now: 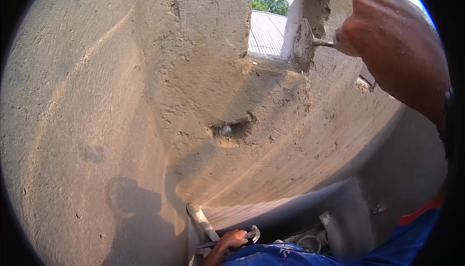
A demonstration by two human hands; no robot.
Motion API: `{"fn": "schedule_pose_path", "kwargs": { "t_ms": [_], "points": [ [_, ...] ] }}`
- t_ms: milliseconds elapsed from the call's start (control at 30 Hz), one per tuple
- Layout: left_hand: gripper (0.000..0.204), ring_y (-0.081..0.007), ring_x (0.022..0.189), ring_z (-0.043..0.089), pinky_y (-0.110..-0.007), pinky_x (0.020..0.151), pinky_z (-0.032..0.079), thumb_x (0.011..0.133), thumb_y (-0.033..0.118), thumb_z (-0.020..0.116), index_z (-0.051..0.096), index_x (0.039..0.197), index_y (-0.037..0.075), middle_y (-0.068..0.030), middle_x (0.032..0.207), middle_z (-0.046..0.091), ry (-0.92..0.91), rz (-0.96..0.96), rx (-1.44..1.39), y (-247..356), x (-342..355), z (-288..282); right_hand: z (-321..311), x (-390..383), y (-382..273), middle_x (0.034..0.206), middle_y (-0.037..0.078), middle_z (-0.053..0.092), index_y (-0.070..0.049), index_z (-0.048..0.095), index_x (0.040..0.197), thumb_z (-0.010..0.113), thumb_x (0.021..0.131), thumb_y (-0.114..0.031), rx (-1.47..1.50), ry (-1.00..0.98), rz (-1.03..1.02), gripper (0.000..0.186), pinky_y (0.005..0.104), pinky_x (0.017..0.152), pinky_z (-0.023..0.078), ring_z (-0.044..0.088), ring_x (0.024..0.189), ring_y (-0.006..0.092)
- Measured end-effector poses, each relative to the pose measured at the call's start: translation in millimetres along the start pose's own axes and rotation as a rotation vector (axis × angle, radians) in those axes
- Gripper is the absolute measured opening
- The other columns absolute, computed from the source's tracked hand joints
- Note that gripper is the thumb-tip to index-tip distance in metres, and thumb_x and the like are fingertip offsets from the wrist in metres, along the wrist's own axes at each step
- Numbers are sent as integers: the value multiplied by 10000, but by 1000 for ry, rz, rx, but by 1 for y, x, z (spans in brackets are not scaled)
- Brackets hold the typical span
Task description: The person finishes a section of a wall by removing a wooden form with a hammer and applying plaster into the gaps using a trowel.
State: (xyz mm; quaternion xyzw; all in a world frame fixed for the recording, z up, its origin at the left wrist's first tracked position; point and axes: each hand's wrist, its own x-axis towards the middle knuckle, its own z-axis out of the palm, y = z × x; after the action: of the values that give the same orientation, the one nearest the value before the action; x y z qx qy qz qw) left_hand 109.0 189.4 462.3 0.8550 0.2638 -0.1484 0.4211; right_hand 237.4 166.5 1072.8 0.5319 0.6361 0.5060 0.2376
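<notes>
My right hand (373, 21) is raised at the upper right, closed around the handle of a trowel (304, 45). The trowel's mortar-smeared blade lies against the right side of a small window opening (273, 24) in the rough plastered wall (208, 87). Low in the view, close to my body, my left hand (233, 238) is closed around what looks like a hammer (254, 234), its curved metal head sticking out on the right. Below the window is a ragged hole (230, 130) in the plaster.
A second plastered wall (82, 121) meets this one at a corner on the left. A pale wooden post or board (199, 220) stands in the corner beside my left hand. A bowl-like container (309, 243) and blurred objects lie below. Another small opening (366, 78) is under my right forearm.
</notes>
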Motion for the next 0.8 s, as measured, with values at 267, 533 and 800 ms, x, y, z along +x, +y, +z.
{"fn": "schedule_pose_path", "kwargs": {
  "t_ms": [267,533,800],
  "points": [
    [502,-364,1127,579,-445,940,460,861,421,584,591,1192,44,-196,1157,635,66,99,38,-20,14,8,14,21,6,759,94,699,-51,731,800,668,795,-26,-28,-25,-30,68,319,664,567,700,741,192],
    [541,-358,1181,549,-446,981,438,863,450,573,571,1253,76,-194,1208,620,-72,22,79,-32,27,18,-52,-15,3,735,81,637,-65,744,870,698,834,-59,-226,-357,300,59,362,749,463,623,762,184],
    [540,-373,1187,550,-453,992,433,858,433,592,572,1267,81,-213,1219,616,-69,-34,-2,-3,-4,-17,-7,-19,51,748,83,660,-87,746,987,696,821,-9,-208,197,203,191,351,738,497,621,703,188]
  ]
}}
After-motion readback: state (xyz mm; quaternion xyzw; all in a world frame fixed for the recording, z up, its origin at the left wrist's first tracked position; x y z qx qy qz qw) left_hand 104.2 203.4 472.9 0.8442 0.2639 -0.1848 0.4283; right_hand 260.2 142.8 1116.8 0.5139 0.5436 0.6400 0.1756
